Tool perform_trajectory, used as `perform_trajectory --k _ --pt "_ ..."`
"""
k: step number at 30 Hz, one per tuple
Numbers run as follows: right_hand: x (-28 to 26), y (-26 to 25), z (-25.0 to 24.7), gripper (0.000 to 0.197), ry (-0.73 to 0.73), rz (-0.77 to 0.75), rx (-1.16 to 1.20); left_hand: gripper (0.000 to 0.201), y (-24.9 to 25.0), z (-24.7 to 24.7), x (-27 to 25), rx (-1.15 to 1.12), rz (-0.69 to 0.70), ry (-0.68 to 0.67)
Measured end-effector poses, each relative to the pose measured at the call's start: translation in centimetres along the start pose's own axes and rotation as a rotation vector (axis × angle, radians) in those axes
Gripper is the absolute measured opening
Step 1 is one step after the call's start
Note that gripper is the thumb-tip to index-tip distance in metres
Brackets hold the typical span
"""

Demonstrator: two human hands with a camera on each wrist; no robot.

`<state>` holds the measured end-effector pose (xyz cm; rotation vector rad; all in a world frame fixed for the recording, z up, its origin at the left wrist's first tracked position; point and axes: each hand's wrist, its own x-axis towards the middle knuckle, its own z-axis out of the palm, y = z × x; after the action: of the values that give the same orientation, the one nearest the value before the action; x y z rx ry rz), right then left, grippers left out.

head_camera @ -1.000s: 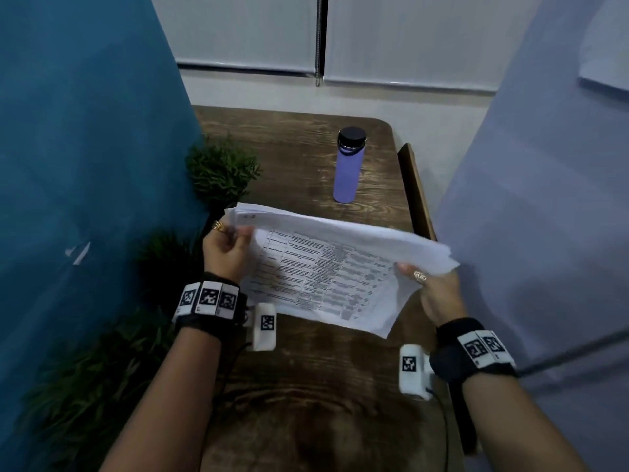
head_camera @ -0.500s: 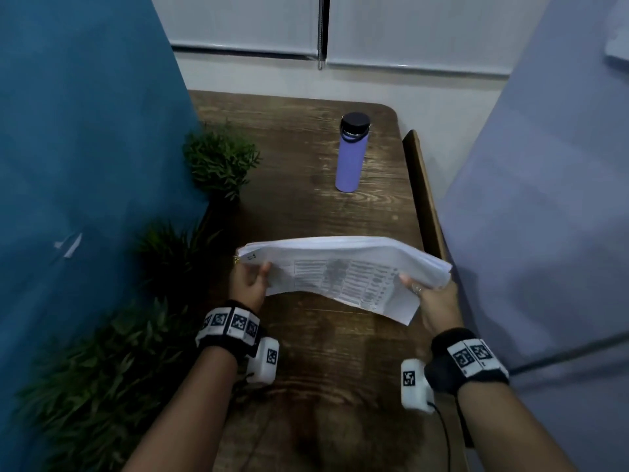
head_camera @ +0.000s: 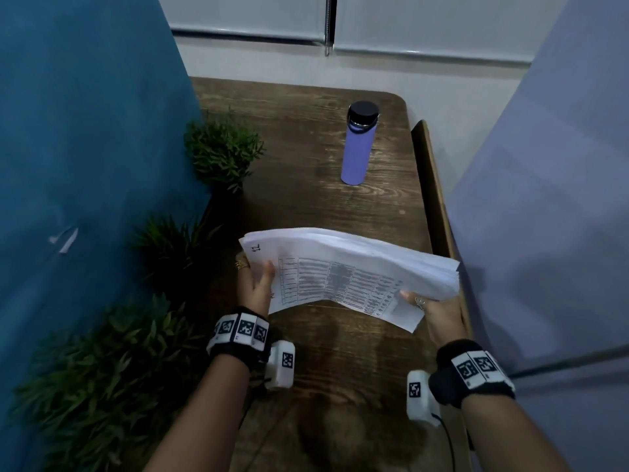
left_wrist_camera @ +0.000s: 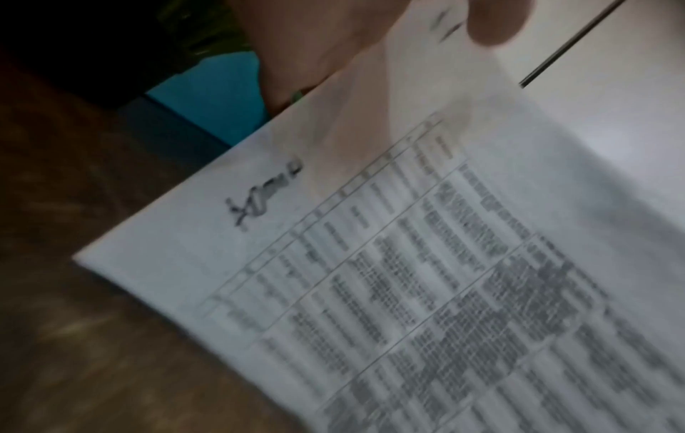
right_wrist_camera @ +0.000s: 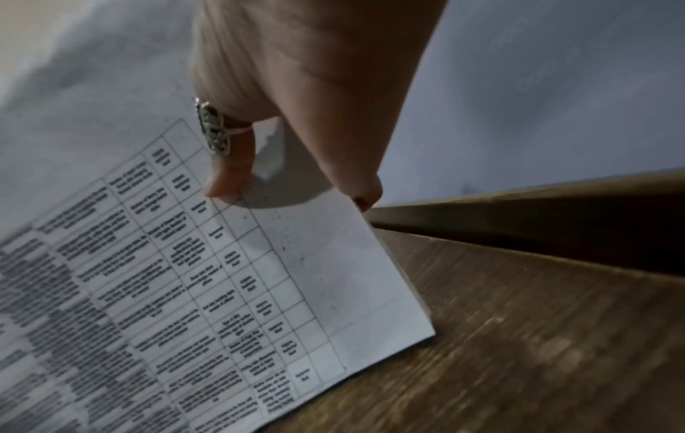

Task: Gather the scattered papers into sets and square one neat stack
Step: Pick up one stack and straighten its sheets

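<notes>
A thick stack of white papers (head_camera: pixel 343 267) with printed tables is held up over the wooden desk (head_camera: pixel 306 131), tilted with its printed face toward me. My left hand (head_camera: pixel 257 282) grips its left edge, thumb on the front sheet. My right hand (head_camera: pixel 430 310) grips the right edge, its ringed thumb on the print. The left wrist view shows the stack of papers (left_wrist_camera: pixel 407 278) close up, blurred, with my left thumb (left_wrist_camera: pixel 493 20) on top. In the right wrist view my right thumb (right_wrist_camera: pixel 230 164) presses the lower right corner of the papers (right_wrist_camera: pixel 222 293).
A purple bottle (head_camera: pixel 359 148) with a black cap stands at the back of the desk. Green plants (head_camera: pixel 221 151) line the left side against a blue partition (head_camera: pixel 85 148). A grey partition (head_camera: pixel 544 199) and a wooden rail (head_camera: pixel 432 185) bound the right.
Both hands have lowered the stack toward me and tilted it flatter, bowing it in the middle; the sheets now sit closer together at the right edge.
</notes>
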<state>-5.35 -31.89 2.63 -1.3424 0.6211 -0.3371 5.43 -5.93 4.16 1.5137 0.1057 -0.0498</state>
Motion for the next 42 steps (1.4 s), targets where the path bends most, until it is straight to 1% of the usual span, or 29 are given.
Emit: perform_trajectory --k 1,2,3,5,6,8,10,12,14,17,18,19,20,22,23,24,25,26,28,29,32,33,35,37,38,39,40,41,42 --pt "0.0 0.0 -0.1 0.039 -0.009 0.003 -0.010 0.042 0.6 0.1 0.1 -0.047 0.032 0.026" --pt "0.0 -0.1 -0.2 0.040 -0.022 0.001 -0.013 0.034 0.9 0.1 0.4 -0.083 0.031 0.070" --pt "-0.1 -0.3 -0.3 0.040 -0.040 -0.005 -0.016 0.031 1.3 0.2 0.7 -0.126 0.008 0.101" --pt "-0.3 -0.7 -0.3 0.040 -0.073 -0.013 -0.029 0.033 1.4 0.1 1.1 -0.177 -0.017 0.130" --pt "-0.3 -0.8 -0.4 0.040 -0.088 -0.018 -0.031 0.033 1.7 0.3 1.1 -0.168 0.008 0.134" --pt "-0.2 -0.9 -0.6 0.041 -0.125 -0.025 -0.004 0.021 2.3 0.7 1.0 -0.110 0.062 0.160" --pt "-0.1 -0.9 -0.8 0.047 -0.159 -0.012 0.033 0.010 2.5 1.1 1.1 -0.097 0.060 0.204" --pt "-0.1 -0.8 -1.1 0.051 -0.182 -0.003 0.043 0.006 2.7 1.2 1.2 -0.094 0.050 0.233" --pt "-0.1 -0.7 -1.3 0.047 -0.203 -0.012 0.048 0.010 2.8 1.1 1.3 -0.062 0.084 0.215" --pt "0.0 -0.6 -1.7 0.045 -0.234 -0.034 0.042 0.039 2.9 0.8 1.3 -0.050 0.145 0.104" --pt "0.1 -0.6 -1.7 0.046 -0.238 -0.031 0.039 0.046 2.8 0.6 1.4 -0.053 0.155 0.073" --pt "0.2 -0.5 -1.7 0.049 -0.240 -0.023 0.036 0.047 2.7 0.5 1.4 -0.043 0.156 0.054" --pt "0.3 -0.5 -1.7 0.056 -0.240 -0.011 0.036 0.043 2.6 0.4 1.5 -0.025 0.149 0.040" --pt "0.3 -0.5 -1.5 0.068 -0.234 0.006 0.053 0.025 2.9 0.5 1.5 -0.006 0.142 0.025" --pt "0.4 -0.4 -1.5 0.071 -0.232 0.007 0.063 0.016 2.9 0.5 1.5 -0.003 0.142 0.027" --pt "0.4 -0.2 -1.6 0.072 -0.229 0.014 0.065 0.012 2.8 0.5 1.6 0.003 0.140 0.041" --pt "0.3 -0.2 -1.6 0.070 -0.221 0.023 0.057 0.015 2.5 0.5 1.7 0.006 0.138 0.067" --pt "0.0 -0.2 -1.6 0.060 -0.202 0.041 0.036 0.022 2.2 0.4 1.9 0.006 0.130 0.095" --pt "-0.7 -0.7 -1.4 0.023 -0.173 0.062 -0.072 0.029 1.6 0.2 2.3 -0.007 0.095 0.123" --pt "-1.0 -0.8 -1.4 0.010 -0.148 0.077 -0.121 0.027 1.3 0.1 2.4 -0.012 0.084 0.122" --pt "-1.6 -1.4 -1.2 0.022 -0.044 0.071 -0.158 0.015 0.7 -0.1 2.1 0.022 0.100 0.125" --pt "-1.8 -1.4 -1.1 0.021 -0.017 0.056 -0.157 0.011 0.7 -0.1 1.9 0.016 0.109 0.128" --pt "-1.9 -1.1 -0.8 0.013 0.003 0.025 -0.131 0.005 1.1 0.0 1.8 0.010 0.131 0.119" --pt "-2.0 -0.7 -0.5 0.020 0.015 0.010 -0.034 0.005 1.5 -0.1 1.8 -0.063 0.147 0.080" --pt "-2.1 -0.8 -0.3 0.022 0.032 -0.004 0.005 0.011 1.7 -0.3 1.9 -0.109 0.158 0.044" --pt "-2.0 -0.9 -0.3 0.025 0.054 -0.021 0.023 0.028 1.9 -0.5 2.0 -0.125 0.202 -0.004" --pt "-2.1 -1.4 -0.3 0.027 0.060 -0.044 0.043 0.045 2.2 -0.7 1.9 -0.100 0.253 -0.065" --pt "-1.9 -1.7 -0.5 0.027 0.071 -0.062 0.055 0.055 2.5 -0.8 1.7 -0.057 0.310 -0.119" --pt "-1.8 -2.1 -0.6 0.028 0.078 -0.079 0.056 0.061 2.9 -0.8 1.5 -0.003 0.354 -0.166"
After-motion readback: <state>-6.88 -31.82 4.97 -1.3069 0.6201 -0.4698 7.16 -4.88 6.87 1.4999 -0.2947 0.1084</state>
